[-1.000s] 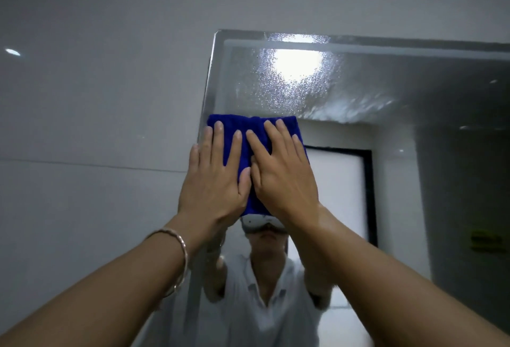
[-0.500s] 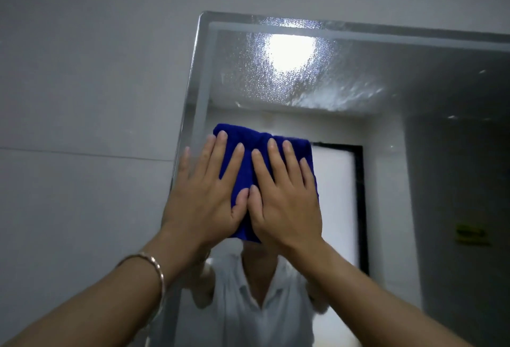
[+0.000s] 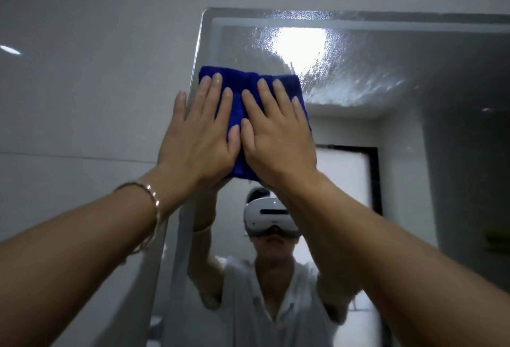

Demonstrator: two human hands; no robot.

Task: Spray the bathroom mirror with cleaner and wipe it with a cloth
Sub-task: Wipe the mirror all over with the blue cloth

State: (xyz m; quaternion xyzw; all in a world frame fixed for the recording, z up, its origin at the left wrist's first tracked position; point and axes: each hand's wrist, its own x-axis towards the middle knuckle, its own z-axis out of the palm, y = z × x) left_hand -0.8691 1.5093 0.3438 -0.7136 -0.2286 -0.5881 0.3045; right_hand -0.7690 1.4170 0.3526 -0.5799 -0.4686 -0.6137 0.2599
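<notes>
Wet mirror (image 3: 386,76): left hand (image 3: 197,137), right hand (image 3: 278,137) press blue cloth (image 3: 242,84) flat.

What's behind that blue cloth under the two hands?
The mirror: the blue cloth lies flat on its top left corner, pressed by the left hand and right hand. Spray droplets show above it; the glass underneath is hidden.

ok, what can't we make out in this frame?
Head view only:
blue cloth: much of it hidden under the left hand and right hand pressed flat on it.
mirror: right and lower parts cut off by the frame edges; glass behind the cloth hidden.
yellow sign reflected at right: blurred, cut by the edge, unreadable.
</notes>
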